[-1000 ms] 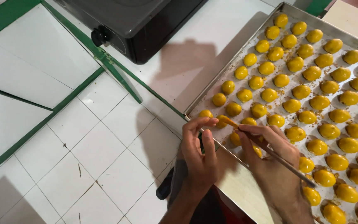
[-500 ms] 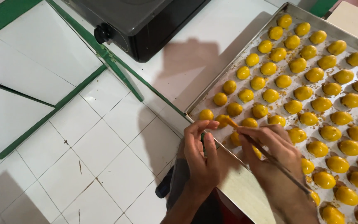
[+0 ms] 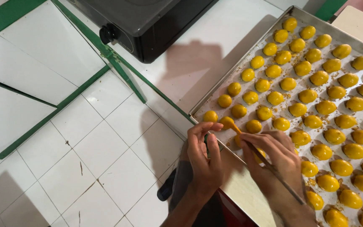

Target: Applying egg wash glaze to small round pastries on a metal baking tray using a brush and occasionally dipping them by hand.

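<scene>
The right hand (image 3: 274, 155) grasped a thin brush (image 3: 269, 166), its yellow tip touching a cookie (image 3: 227, 122) at the near corner of the tray (image 3: 248, 50). The handle ran from the fingers toward 5 o'clock. The left hand (image 3: 204, 153) was curled around a small dark green thing (image 3: 208, 141), mostly hidden, just at 9 o'clock of the brush tip, at the tray's edge. The metal tray carried rows of glossy yellow cookies with brown crumbs between them. It lay on a white surface. At 11 o'clock of the tray stood a black oven (image 3: 147, 21) with a knob. At 9 o'clock was the white tiled floor (image 3: 105, 147) with green strips.
</scene>
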